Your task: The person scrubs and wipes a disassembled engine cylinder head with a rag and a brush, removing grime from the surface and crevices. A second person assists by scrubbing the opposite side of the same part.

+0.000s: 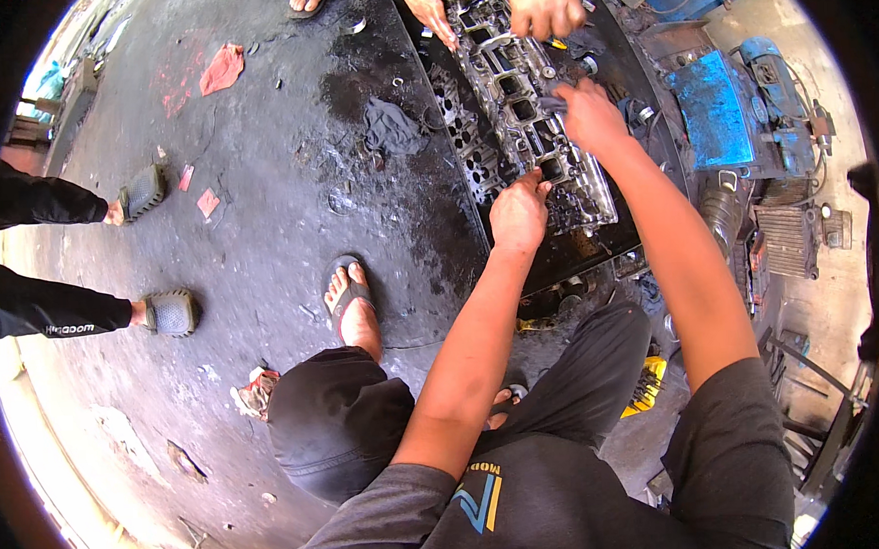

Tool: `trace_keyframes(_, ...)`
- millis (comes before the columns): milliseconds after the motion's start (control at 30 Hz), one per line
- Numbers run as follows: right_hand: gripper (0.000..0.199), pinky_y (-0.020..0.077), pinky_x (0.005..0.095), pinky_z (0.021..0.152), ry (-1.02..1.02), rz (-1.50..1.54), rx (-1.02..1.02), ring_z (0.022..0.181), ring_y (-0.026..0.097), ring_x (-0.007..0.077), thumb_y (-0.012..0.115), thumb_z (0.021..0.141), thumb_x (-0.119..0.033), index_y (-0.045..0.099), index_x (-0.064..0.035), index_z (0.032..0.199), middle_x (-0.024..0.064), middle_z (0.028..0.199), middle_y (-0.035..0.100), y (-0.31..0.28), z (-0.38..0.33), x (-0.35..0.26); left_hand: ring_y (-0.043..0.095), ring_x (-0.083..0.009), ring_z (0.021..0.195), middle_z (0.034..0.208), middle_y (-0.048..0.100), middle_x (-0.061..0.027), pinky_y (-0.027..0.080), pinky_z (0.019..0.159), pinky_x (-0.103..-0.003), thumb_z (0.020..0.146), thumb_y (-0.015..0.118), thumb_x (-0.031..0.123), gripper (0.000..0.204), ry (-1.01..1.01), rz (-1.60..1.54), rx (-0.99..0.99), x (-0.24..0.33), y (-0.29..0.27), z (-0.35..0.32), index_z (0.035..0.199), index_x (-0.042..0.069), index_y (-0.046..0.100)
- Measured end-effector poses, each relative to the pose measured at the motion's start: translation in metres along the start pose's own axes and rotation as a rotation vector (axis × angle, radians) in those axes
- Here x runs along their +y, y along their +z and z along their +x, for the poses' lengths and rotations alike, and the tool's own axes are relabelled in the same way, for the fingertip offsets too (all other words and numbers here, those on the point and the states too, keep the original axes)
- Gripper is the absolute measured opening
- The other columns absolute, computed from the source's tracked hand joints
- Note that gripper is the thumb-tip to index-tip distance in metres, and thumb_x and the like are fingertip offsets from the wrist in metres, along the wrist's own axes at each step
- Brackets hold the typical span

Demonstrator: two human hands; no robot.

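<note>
- Head view looks down on a metal cylinder head (526, 117), a long cast block of pale grey metal with rows of square and round openings, greasy and speckled with grime; it lies on a dark, oil-black tray or sheet (593, 245) on the ground ahead of the person
- Left hand (518, 214) rests on the near end of the cylinder head, fingers curled down onto its edge; whether they pinch anything is hard to make out
- Right hand (589, 114) presses on the casting's right side, fingers bunched around a small dark rag (553, 104); the grip itself is partly hidden by the knuckles
- Across the block, another person's two hands (543, 5) reach in from the top edge, one clenched, one with fingers spread; their arms are cut off by the frame
- Crumpled grey cloth (393, 128) lies on the stained floor just left of the tray
- Concrete floor (263, 203) is rough, dark with oil near the tray and paler further out, with red scraps (221, 69) scattered on it
- Blue machine (715, 115), its paint worn and dusty, stands to the right among metal parts too cluttered to tell apart
- Bystander's legs in black trousers and grey sandals (173, 311) enter from the left, cut off at the rim
- Person's own foot in a flip-flop (348, 297) sits on the floor, knees bent in dark trousers
</note>
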State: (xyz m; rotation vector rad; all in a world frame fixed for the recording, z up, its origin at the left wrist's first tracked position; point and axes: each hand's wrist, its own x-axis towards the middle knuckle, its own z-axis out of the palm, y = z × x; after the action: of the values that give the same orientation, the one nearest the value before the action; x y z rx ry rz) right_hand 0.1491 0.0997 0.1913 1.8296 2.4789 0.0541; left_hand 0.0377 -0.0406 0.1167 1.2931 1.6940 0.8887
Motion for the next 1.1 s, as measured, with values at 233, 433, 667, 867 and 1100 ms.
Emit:
trace_keyframes(233,0.053,0.0482,0.0472,0.094,0.097,0.223,0.05,0.107,0.058,0.0424,0.064,0.079,-0.014,0.057,-0.0113,0.131,0.0225,0.116,0.056,0.005,-0.116,0.028,0.068,-0.0377,0.091,0.096,0.07,-0.0199,0.053,0.082,-0.046,0.094,0.06,0.033,0.032,-0.029,0.026,-0.03,0.0,-0.001,0.0,0.12,0.015,0.069)
trace_keyframes(433,0.065,0.0467,0.0459,0.093,0.262,0.521,0.116,0.107,0.059,0.0406,0.068,0.078,-0.011,0.047,-0.0098,0.139,0.0202,0.12,0.057,0.038,-0.131,0.034,0.067,-0.0387,0.094,0.099,0.069,-0.0218,0.052,0.084,-0.046,0.095,0.058,0.033,0.033,0.003,0.092,-0.029,0.0,0.0,0.001,0.121,0.016,0.069)
trace_keyframes(667,0.037,0.0489,0.0491,0.086,0.377,0.483,0.147,0.102,0.062,0.0423,0.066,0.085,-0.024,0.06,-0.0064,0.117,0.0204,0.11,0.065,0.043,-0.116,0.033,0.066,-0.0396,0.099,0.102,0.068,-0.0242,0.05,0.088,-0.043,0.096,0.056,0.038,0.039,0.012,0.121,-0.142,-0.002,-0.01,0.008,0.124,0.014,0.066)
trace_keyframes(867,0.035,0.0508,0.0505,0.084,0.454,0.484,0.254,0.097,0.064,0.0431,0.064,0.086,-0.03,0.064,-0.0063,0.112,0.0228,0.105,0.067,0.055,-0.113,0.032,0.065,-0.0401,0.098,0.101,0.068,-0.0252,0.05,0.088,-0.046,0.097,0.054,0.037,0.038,0.052,0.261,-0.198,0.001,-0.013,0.014,0.124,0.014,0.066)
trace_keyframes(1100,0.036,0.05,0.0486,0.08,0.582,0.74,0.174,0.091,0.065,0.0439,0.066,0.084,-0.036,0.067,-0.0073,0.105,0.0244,0.095,0.069,0.022,-0.107,0.045,0.064,-0.0399,0.103,0.107,0.067,-0.0244,0.049,0.091,-0.045,0.096,0.055,0.038,0.039,0.049,0.318,-0.271,0.008,-0.022,0.023,0.125,0.014,0.066)
